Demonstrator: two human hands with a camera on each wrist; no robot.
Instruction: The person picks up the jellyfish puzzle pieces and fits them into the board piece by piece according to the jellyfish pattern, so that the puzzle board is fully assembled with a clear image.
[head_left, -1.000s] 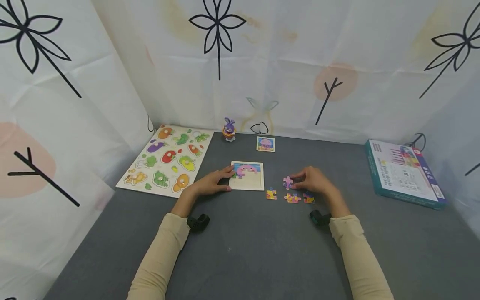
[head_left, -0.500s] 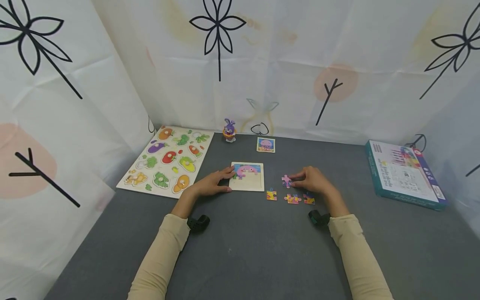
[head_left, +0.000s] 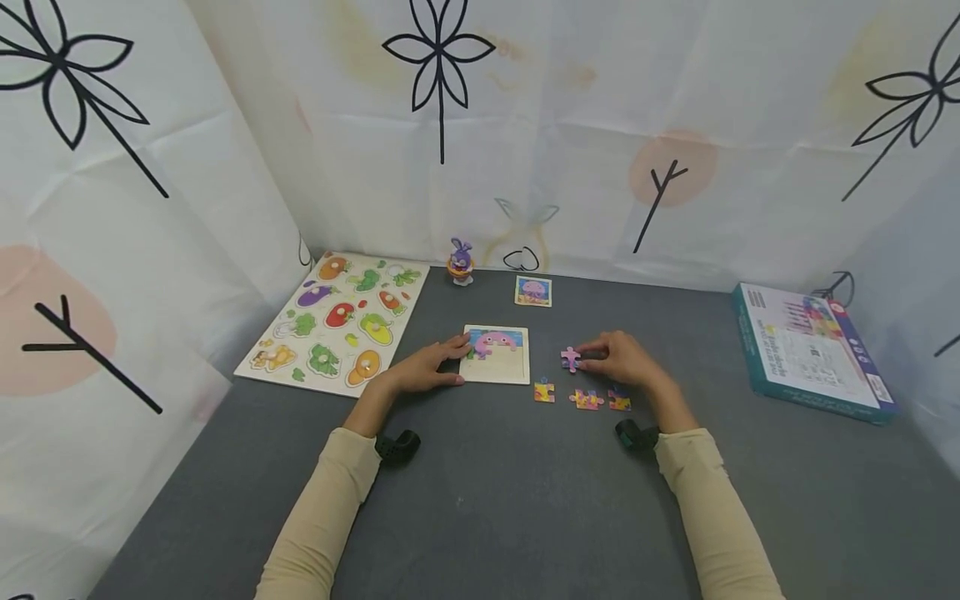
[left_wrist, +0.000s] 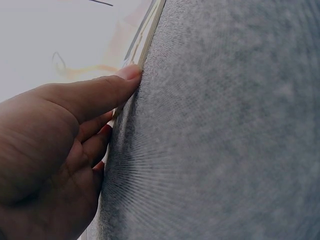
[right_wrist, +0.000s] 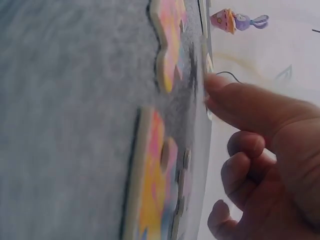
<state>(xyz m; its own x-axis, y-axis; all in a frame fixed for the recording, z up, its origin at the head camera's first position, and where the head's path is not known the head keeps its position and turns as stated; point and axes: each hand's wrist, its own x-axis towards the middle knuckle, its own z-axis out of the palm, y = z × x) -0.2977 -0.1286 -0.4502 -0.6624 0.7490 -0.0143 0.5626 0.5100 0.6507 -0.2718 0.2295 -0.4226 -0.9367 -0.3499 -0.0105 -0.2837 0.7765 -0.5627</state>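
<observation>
In the head view my left hand [head_left: 426, 367] rests at the left side of a square puzzle board [head_left: 510, 371]. Its fingertips touch the left edge, and the thumb lies by the lower left corner. A pink creature on blue fills the board's upper part; the lower part is bare wood. To the right, my right hand [head_left: 622, 360] pinches a pink and purple puzzle piece [head_left: 571, 359] between thumb and fingers. In front of it on the table lie a yellow piece [head_left: 544, 391], a yellow and pink piece [head_left: 587, 400] and a yellow and purple piece [head_left: 619, 401].
A picture card [head_left: 533, 291] lies behind the board, near a purple rabbit figurine [head_left: 461, 262]. A large vegetable board [head_left: 345, 340] is at the left, and a teal-edged box [head_left: 813, 350] at the right. White printed cloth [head_left: 555, 150] hangs behind the table.
My right hand has shifted slightly left and away from me with the pinched puzzle piece, which has turned a little. My left hand stays against the board.
</observation>
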